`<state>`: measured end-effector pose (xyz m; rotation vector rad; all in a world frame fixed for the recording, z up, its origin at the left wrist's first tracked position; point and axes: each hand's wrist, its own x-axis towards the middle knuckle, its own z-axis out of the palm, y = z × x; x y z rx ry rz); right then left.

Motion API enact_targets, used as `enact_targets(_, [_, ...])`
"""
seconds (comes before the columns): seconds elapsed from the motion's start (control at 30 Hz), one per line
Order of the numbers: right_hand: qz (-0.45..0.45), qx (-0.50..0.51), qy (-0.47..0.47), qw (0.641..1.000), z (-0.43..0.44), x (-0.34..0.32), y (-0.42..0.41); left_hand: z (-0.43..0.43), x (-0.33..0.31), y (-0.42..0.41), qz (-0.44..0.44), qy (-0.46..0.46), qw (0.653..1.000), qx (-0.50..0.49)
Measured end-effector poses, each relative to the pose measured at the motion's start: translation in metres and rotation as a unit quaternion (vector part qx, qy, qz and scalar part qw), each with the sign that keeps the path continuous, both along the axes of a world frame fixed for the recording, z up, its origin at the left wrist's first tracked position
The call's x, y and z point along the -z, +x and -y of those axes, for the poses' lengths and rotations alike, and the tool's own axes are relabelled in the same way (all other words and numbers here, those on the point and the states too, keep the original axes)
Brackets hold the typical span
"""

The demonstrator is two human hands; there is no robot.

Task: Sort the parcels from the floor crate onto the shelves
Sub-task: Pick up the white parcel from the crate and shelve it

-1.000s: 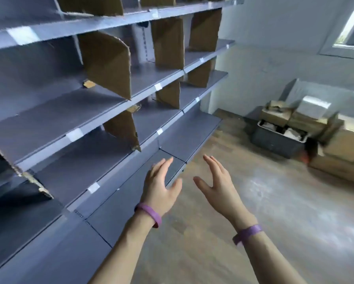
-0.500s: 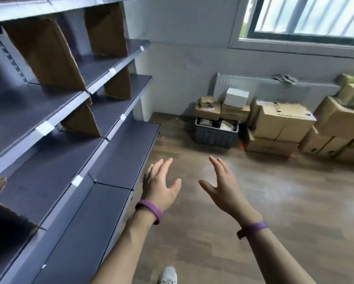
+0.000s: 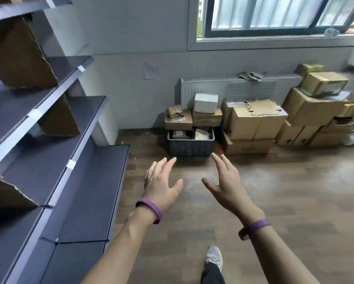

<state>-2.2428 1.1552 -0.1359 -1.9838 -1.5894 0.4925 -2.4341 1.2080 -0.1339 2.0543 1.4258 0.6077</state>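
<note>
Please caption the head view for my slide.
Open, empty left hand and right hand extend toward the floor crate of parcels.

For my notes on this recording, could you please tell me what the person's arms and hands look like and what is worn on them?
Both forearms are bare, with no sleeves in view. The left hand and the right hand wear no gloves. Each wrist carries a smooth purple band: a left wristband and a right wristband.

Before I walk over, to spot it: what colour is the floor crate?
Dark grey woven crate, head view.
</note>
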Motion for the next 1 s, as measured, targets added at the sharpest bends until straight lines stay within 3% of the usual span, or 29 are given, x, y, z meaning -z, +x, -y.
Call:
enact_targets(0.3, [-0.055, -0.01, -0.038, 0.998, -0.169, 0.034, 0.113, -0.156, 0.012, 0.108, 0.015, -0.046, 0.997, -0.062])
enact_targets(0.5, [-0.03, -0.044, -0.033, 0.998, -0.289, 0.017, 0.176, -0.259, -0.002, 0.175, -0.008, -0.048, 0.996, -0.07])
enact_targets(1.0, [-0.003, -0.011, -0.04, 0.999, -0.527, 0.029, 0.265, -0.523, 0.018, 0.266, -0.026, -0.051, 0.998, 0.005])
